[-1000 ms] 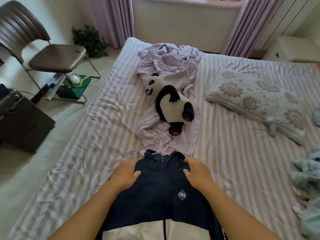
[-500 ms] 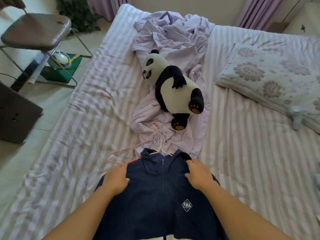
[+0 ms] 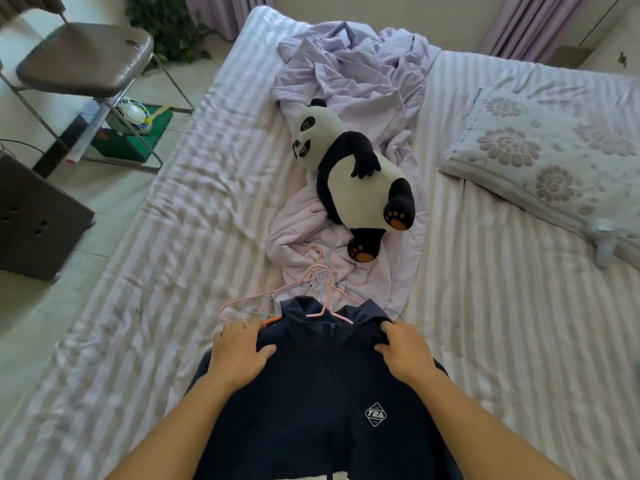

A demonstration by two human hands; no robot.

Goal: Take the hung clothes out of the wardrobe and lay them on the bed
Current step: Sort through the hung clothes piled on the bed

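your left hand (image 3: pixel 239 355) flat on navy jacket (image 3: pixel 311 393) shoulder, fingers relaxed | your right hand (image 3: pixel 407 353) fingers curled, gripping collar side | jacket lies on bed (image 3: pixel 166 271), hangers (image 3: pixel 311 289) on top

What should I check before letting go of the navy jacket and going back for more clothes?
1. Navy jacket lying on the bed: ok.
2. Left hand and right hand on its shoulders: ok; grip cannot tell.
3. Pink hangers out past the collar: ok.
4. Hanger hooks tangled on the lilac blanket: cannot tell.
5. Panda toy apart from the jacket: ok.
6. Jacket hem flat: cannot tell, out of frame.
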